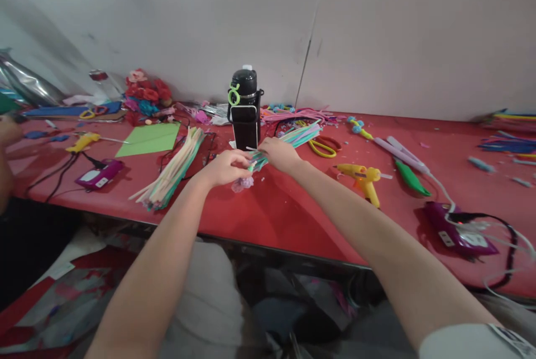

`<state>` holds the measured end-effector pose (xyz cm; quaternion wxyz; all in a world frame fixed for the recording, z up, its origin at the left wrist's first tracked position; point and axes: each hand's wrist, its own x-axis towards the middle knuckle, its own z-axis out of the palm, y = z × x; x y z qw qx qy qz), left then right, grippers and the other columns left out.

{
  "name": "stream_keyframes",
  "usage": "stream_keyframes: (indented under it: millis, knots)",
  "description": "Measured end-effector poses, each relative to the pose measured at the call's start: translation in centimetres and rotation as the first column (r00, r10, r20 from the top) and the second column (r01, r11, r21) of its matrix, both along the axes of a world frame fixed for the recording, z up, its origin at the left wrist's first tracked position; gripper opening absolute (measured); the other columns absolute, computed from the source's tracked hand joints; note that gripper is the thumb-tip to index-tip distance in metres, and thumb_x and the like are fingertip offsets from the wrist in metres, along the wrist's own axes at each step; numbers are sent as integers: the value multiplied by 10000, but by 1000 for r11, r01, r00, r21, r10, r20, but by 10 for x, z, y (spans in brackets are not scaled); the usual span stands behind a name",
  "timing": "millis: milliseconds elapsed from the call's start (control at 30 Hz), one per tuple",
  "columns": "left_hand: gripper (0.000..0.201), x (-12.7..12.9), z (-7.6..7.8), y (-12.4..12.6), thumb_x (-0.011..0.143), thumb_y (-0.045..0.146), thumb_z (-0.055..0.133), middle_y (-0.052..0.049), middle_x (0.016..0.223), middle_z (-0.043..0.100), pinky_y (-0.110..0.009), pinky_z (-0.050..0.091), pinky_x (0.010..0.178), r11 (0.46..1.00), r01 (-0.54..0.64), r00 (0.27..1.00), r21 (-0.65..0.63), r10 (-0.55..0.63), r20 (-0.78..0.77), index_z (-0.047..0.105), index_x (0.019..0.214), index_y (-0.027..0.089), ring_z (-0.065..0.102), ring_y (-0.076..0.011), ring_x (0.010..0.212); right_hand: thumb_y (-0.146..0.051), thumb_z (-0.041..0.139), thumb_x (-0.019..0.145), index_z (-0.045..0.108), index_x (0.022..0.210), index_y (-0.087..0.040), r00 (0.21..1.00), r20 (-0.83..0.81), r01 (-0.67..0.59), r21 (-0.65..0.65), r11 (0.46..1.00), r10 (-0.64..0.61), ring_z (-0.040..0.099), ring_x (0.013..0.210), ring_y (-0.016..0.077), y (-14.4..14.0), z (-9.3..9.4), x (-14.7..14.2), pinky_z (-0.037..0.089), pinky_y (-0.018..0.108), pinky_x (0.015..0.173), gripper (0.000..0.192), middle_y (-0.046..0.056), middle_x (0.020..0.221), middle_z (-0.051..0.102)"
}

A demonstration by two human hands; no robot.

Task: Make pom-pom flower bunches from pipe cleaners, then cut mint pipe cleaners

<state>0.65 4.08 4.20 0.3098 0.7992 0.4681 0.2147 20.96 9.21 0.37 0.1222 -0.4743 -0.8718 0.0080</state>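
Both hands pinch the near end of a bundle of pastel pipe cleaners [288, 140], left hand [228, 167] closed beside right hand [278, 154], just near the black bottle [245, 110] on the red table [293, 208]; light, bendy stems, likely best gripped at their ends

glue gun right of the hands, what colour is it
Yellow with an orange trigger, seen in the head view.

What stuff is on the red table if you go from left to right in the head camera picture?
Purple box → green paper → black bottle → yellow scissors → yellow glue gun → green tool → purple charger.
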Motion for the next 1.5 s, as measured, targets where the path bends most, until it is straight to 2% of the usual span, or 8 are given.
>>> stream_keyframes:
  millis: [100,167,267,400,800,1000,1300,1500]
  knots:
    - [31,-2,-12,11,680,203,718,-103,1256,722,-405,423,1103,1000,-28,999,-9,28,-23,735,703,189,608,-283,1266,-84,474,965,735,1046,-136,996,80,-28,-12,1000,29,602,1134,307,12,1,-8,489,368,857,278,186,1152,681]
    - [22,-2,-16,12,701,205,711,-100,1167,751,-389,457,1058,999,-40,999,-19,40,-11,717,695,185,642,-278,1206,-61,485,945,735,1010,-135,991,124,-53,-23,998,55,620,1104,308,14,3,-9,486,366,841,269,187,1121,690]
    - [94,0,-18,10,751,212,672,-89,896,768,-332,536,836,993,-38,999,-109,39,3,690,673,163,717,-221,869,-59,479,941,714,1054,-129,987,142,-71,-25,997,74,635,1091,310,12,8,-10,480,370,834,271,190,1124,693]
    - [140,6,-17,4,793,172,620,-72,660,710,-276,493,583,961,-51,997,-270,62,34,664,666,134,621,-145,532,-123,478,965,677,1110,-129,995,89,-52,-16,999,53,638,1085,295,10,16,-10,463,345,810,247,185,1173,685]
    - [79,5,-34,8,807,201,692,-91,730,745,-263,479,483,948,-82,984,-309,126,128,639,780,149,634,-147,508,-191,589,890,656,919,-150,976,-169,-158,-120,980,136,579,790,149,20,19,-14,395,253,732,84,38,861,678]
    - [65,8,-34,6,783,164,686,-52,639,695,-258,477,481,948,-136,979,-286,172,105,623,781,150,617,-142,476,-274,621,866,483,742,-194,805,-570,-253,-81,964,163,436,694,128,13,23,-28,353,263,676,202,-30,713,510]
    - [117,8,-30,6,775,165,631,-47,564,655,-224,439,464,981,-62,996,-183,73,52,642,661,141,595,-122,462,-319,623,920,435,748,-223,667,-720,-382,-112,918,190,545,712,145,3,37,-62,475,294,708,273,-3,729,594]
    - [78,10,-37,5,765,167,643,-54,616,689,-222,404,436,984,-103,992,-146,112,55,652,692,142,562,-108,436,-407,684,902,465,755,-219,434,-871,-582,-77,810,229,576,670,129,-10,52,-88,529,289,666,323,3,733,620]
